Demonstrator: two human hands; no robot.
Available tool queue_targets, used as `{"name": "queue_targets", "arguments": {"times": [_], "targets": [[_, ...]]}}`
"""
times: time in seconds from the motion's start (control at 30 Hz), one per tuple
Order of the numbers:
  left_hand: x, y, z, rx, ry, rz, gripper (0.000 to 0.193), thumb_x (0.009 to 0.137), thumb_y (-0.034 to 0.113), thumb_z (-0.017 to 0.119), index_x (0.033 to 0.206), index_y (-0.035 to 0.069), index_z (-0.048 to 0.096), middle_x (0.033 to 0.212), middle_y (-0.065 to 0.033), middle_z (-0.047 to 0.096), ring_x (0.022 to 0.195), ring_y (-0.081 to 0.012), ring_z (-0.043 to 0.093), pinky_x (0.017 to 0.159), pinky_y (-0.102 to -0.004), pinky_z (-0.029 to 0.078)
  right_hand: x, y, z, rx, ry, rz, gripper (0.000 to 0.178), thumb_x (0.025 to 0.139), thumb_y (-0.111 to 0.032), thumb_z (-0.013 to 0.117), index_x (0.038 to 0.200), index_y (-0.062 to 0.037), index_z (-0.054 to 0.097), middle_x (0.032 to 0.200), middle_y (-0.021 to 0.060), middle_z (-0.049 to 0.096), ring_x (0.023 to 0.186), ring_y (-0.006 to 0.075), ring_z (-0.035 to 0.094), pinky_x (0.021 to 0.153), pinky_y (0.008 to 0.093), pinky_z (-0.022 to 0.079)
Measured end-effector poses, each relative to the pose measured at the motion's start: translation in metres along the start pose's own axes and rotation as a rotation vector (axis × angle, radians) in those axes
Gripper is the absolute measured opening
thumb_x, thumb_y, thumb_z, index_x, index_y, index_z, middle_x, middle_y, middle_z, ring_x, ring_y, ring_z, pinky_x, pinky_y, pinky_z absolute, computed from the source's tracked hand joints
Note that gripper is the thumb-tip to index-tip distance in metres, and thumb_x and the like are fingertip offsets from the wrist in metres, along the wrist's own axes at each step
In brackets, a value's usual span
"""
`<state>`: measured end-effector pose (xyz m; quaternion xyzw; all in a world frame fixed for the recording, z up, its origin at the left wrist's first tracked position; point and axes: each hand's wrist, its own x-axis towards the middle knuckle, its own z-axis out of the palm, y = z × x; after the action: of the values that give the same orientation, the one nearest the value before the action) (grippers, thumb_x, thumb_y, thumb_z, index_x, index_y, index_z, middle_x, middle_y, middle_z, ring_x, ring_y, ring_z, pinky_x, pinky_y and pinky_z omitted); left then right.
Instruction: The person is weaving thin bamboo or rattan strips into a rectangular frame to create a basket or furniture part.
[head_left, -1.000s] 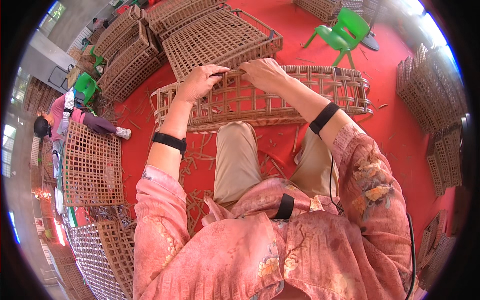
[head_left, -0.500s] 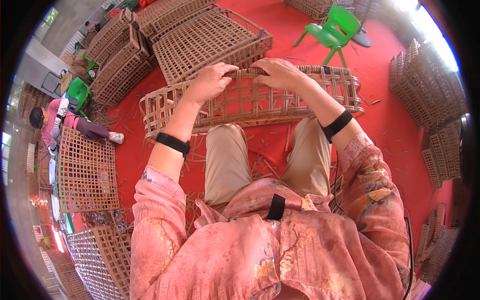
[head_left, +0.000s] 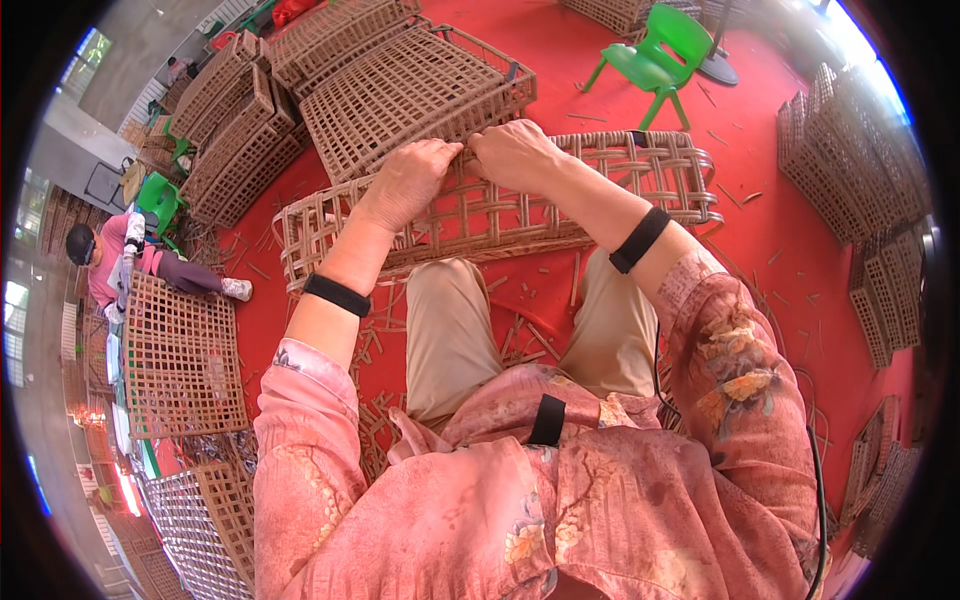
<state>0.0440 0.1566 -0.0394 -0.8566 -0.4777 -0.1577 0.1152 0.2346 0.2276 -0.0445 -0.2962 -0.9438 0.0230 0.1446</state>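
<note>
A long brown woven basket (head_left: 600, 148) with an open lattice stands across in front of my knees, one long side toward me. My left hand (head_left: 412, 180) is closed at the middle of its far top rim, thumb and fingers pinched together. Close beside it, nearly touching, my right hand (head_left: 515, 155) is also closed on the rim, its knuckles up. Both sets of fingertips are partly hidden, so I cannot see whether a loose strip lies between them.
Stacked woven baskets (head_left: 400, 95) stand just beyond, with more baskets (head_left: 850, 160) at the right. A green chair (head_left: 655, 60) is at the far right. Cane scraps litter the red floor (head_left: 750, 260). At the left, a person in pink (head_left: 110, 260) sits by a lattice panel (head_left: 185, 360).
My hands have drawn together along the rim, the right one moving left and the left one slightly right. Their fingers have gone from spread over the rim to pinched.
</note>
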Motion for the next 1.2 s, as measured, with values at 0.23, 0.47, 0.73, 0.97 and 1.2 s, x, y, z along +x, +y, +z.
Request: {"name": "queue_targets", "arguments": {"times": [0.23,0.47,0.73,0.97,1.2], "targets": [[0.013,-0.015,-0.013,-0.629,-0.141,-0.344,0.028,0.084,0.002,0.065,0.111,0.001,0.072,0.103,-0.0114,0.072,0.094,-0.0206,0.068,0.086,-0.03,0.054,0.012,0.024,0.001,0.237,-0.064,0.04,0.039,0.092,-0.042,0.057,0.101,-0.0079,0.073,0.087,0.0184,0.07,0.09,0.0395,0.066,0.08,0.0486,0.051],[0.019,-0.029,-0.01,-0.808,-0.375,-0.472,0.039,0.092,0.012,0.063,0.129,0.002,0.063,0.116,-0.0071,0.068,0.107,-0.0141,0.061,0.096,-0.0302,0.047,-0.035,0.045,-0.023,0.482,-0.059,0.153,0.043,0.09,-0.038,0.061,0.121,-0.0079,0.065,0.111,0.0181,0.068,0.106,0.0345,0.064,0.091,0.042,0.049],[0.054,0.028,-0.003,-0.654,-0.262,-0.336,0.036,0.091,0.018,0.064,0.122,0.001,0.065,0.109,-0.0133,0.07,0.097,-0.021,0.066,0.086,-0.0335,0.052,-0.052,0.057,-0.017,0.165,0.045,0.063,0.036,0.088,-0.022,0.065,0.121,-0.0078,0.063,0.105,0.0161,0.069,0.102,0.0362,0.064,0.087,0.0463,0.049],[0.052,0.032,0.027,-0.511,-0.028,-0.262,0.031,0.093,0.019,0.062,0.119,0.003,0.068,0.108,-0.0157,0.071,0.098,-0.0232,0.068,0.087,-0.0341,0.052,-0.048,0.062,-0.021,0.239,0.047,0.109,0.028,0.092,-0.023,0.061,0.112,-0.0059,0.069,0.091,0.0197,0.069,0.09,0.0358,0.066,0.079,0.0454,0.051],[0.062,0.029,0.029,-0.64,-0.069,-0.45,0.03,0.095,0.02,0.062,0.12,0.006,0.069,0.11,-0.0118,0.072,0.1,-0.0208,0.067,0.089,-0.0338,0.052,-0.077,0.086,-0.03,0.29,0.211,0.073,0.042,0.092,-0.036,0.061,0.126,-0.0122,0.063,0.113,0.0149,0.068,0.109,0.0341,0.062,0.093,0.0455,0.047]]}}
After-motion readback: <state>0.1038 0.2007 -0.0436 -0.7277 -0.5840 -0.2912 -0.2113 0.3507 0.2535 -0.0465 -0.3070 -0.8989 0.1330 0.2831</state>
